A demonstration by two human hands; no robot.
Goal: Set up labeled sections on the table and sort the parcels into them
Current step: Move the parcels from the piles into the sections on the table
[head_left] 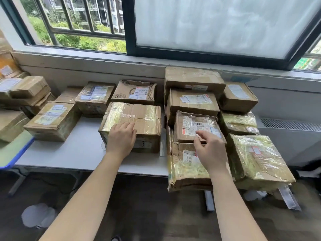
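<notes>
The left hand (pixel 121 139) is laid flat on a taped parcel (pixel 139 117); the right hand (pixel 211 152) is half-curled, its hold cannot be told.

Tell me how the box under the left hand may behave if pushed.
The box likely stays stiff: its cardboard sides look square. Glossy tape covers much of it, so the left hand lying flat on top might slip. It sits low and wide on the table, so it should slide, not tip.

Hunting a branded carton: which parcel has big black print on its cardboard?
The back-row box directly behind the taped box under your left hand. Its top bears black lettering; the others show only labels and tape.
</notes>
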